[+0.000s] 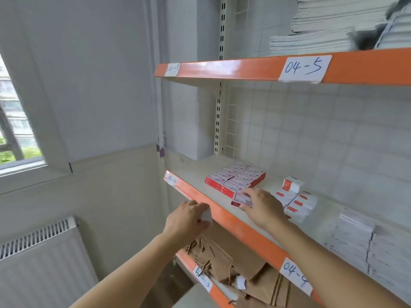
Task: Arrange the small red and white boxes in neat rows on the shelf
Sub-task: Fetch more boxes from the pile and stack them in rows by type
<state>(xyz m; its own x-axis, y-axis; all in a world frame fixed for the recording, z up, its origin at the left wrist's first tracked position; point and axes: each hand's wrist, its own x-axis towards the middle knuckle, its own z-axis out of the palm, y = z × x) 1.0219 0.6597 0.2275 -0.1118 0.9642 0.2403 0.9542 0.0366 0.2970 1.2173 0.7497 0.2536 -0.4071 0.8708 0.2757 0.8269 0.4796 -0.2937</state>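
At the far left I saw my left hand (186, 215) in front of the orange shelf edge (224, 213), fingers curled around a small white-faced box (205, 215). To its right, on the pale shelf (195, 174), a block of red and white boxes (235, 177) lay flat in tidy rows, white label panels up and red sides facing the front, and my right hand (262, 207) pinched one more such box (241, 200) just at the block's front corner. Further right a loose pile of boxes (295, 200) sat jumbled, mostly white with small red labels, near stacked white packs (355, 236).
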